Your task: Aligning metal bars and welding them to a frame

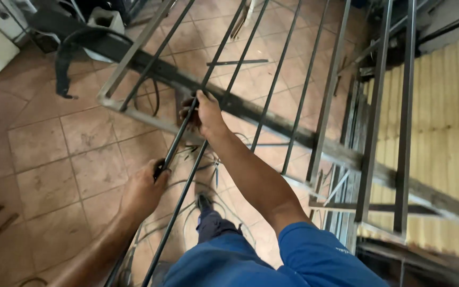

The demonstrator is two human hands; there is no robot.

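A long dark metal rod (179, 135) runs diagonally from lower left up across a steel grille frame (314, 149). My left hand (144, 188) is closed around the rod's lower part. Higher up, my right hand (205, 114) grips the same rod where it crosses the frame's lower rail (134, 109). A second dark rod (184, 191) lies parallel just to the right of it. The grille has several thin vertical bars and rests on a long dark beam (272, 119). My blue sleeve and trouser leg fill the bottom.
Brown tiled floor (43, 154) lies below. A black hose or cable (67, 58) loops at upper left near a grey concrete block (104, 18). More metal frames (383, 159) stand at right beside a corrugated yellow sheet (447, 133). Wires lie on the floor by my foot.
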